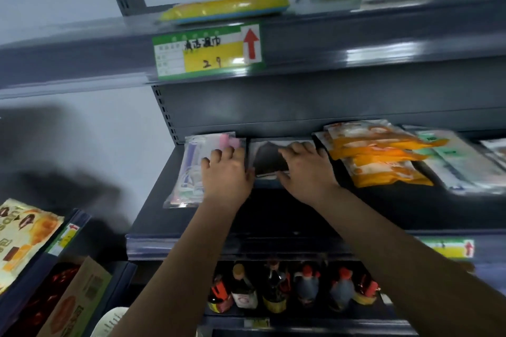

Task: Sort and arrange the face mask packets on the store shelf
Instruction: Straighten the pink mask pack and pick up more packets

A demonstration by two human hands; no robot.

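On the dark middle shelf [153,213] several face mask packets lie in piles. At the far left is a clear packet with pink and blue print [190,169]; my left hand [226,175] rests on its right side, fingers slightly spread. Beside it lies a packet showing a black mask [267,157]. My right hand [306,169] presses on its right half, thumb at the front edge. To the right sits an orange packet pile [380,156], then pale green-labelled packets [460,161]. The view is motion-blurred.
The upper shelf carries a green and yellow price tag [208,52] with a red arrow and yellow-blue packs [224,8]. Below, bottles [273,290] line the lower shelf. At the left stand a snack bag [24,238] and a brown carton [79,301].
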